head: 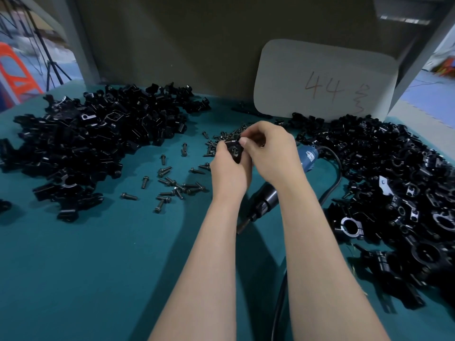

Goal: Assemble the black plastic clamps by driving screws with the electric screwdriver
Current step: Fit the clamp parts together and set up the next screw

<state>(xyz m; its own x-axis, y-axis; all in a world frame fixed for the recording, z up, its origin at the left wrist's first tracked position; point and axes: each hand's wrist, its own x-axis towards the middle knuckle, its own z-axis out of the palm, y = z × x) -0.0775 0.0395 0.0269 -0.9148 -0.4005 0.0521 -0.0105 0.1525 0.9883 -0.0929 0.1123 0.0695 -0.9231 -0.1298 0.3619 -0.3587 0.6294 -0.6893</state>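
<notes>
A black clamp (234,149) is held up between both hands above the teal table (73,267). The left hand (229,169) grips the clamp from below and the left, its fingers curled round the body. The right hand (268,153) pinches the clamp's upper right edge, thumb tip on top; whether it also holds a screw cannot be told. Just right of and below the clamp, the electric screwdriver (264,201) lies on the table under the right forearm, untouched, with its black cable (335,179) looping to the right. Loose black screws (172,184) are scattered left of, below and behind the clamp. Far left of the clamp lies a heap of black parts (98,134), far right of it a second heap (394,180). Behind the clamp to the right stands a white card (325,80) marked "44".
</notes>
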